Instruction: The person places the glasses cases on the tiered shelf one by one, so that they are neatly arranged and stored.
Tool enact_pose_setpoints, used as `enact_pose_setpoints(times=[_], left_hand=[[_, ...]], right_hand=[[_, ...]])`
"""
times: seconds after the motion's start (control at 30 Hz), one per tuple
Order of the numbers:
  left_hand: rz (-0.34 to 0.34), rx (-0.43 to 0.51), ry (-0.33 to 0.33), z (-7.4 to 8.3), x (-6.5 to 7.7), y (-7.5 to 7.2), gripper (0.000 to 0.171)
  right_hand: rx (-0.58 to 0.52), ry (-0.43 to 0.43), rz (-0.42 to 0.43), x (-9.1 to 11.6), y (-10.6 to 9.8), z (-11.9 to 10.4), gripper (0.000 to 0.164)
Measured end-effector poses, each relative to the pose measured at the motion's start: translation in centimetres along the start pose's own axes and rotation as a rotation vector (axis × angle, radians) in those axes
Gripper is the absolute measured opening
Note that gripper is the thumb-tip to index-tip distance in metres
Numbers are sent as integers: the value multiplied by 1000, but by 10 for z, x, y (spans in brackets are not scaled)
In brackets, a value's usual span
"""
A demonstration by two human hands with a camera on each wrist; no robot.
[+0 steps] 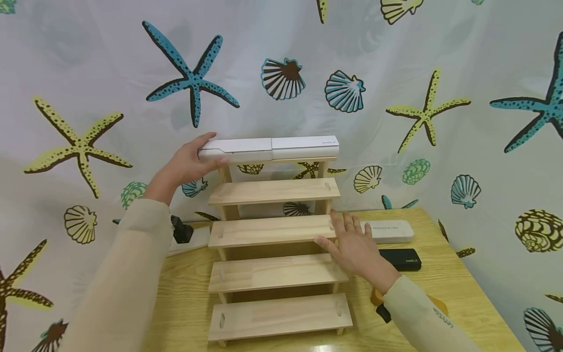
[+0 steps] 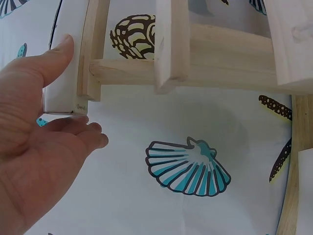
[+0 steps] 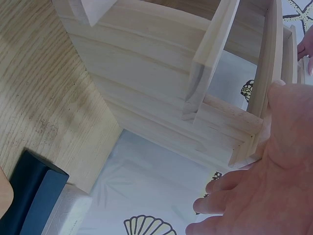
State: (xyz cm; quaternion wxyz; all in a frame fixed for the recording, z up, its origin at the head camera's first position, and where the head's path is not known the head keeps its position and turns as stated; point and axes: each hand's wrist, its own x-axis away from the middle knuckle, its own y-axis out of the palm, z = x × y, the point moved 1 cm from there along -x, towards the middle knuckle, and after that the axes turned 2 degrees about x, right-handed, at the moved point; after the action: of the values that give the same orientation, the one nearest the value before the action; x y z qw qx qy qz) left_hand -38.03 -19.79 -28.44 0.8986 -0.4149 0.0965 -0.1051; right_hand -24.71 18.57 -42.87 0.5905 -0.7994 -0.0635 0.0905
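Note:
A stepped wooden rack [image 1: 272, 231] of several narrow shelves stands on the wooden table. On its top shelf lies a long white box [image 1: 246, 145] with a seam near the middle and small lettering at the right end. My left hand [image 1: 186, 161] grips the box's left end, thumb over the front and fingers round the back. The left wrist view shows the thumb against the white box [image 2: 66, 93]. My right hand [image 1: 356, 244] is at the right end of the middle shelf, fingers extended and thumb at its edge; the right wrist view shows the thumb [image 3: 277, 90] against the wood.
Right of the rack lie a white case [image 1: 391, 231], a black case [image 1: 401, 259] and an orange item [image 1: 437, 305] partly under the right sleeve. A small black object [image 1: 182, 231] stands at the left. A patterned curtain [image 1: 281, 44] hangs close behind.

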Motion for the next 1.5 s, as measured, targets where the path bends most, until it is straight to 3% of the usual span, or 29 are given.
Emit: enact_pose_setpoints(times=[0.17,0.4,0.6,0.77,1.07,1.5], left_hand=[[39,52,48,-11,12,-4,96],[154,154,-4,-38,36,-13,91],[298,213,-10,-77,61,-7,70],[364,225,-32,-114,79,5,66],[370,238,-67,-173,104,25,69],[288,249,-266,-223,127,60,79]], right_hand=[[-2,-1,-6,1,0,-1,89],[7,-2,-5,1,-1,-1,90],[2,1,-5,0,-2,-1,90],[3,-1,-3,0,-2,-1,89],[0,-2,-6,0,-1,-1,89],[3,1,-9,-1,1,1,90]])
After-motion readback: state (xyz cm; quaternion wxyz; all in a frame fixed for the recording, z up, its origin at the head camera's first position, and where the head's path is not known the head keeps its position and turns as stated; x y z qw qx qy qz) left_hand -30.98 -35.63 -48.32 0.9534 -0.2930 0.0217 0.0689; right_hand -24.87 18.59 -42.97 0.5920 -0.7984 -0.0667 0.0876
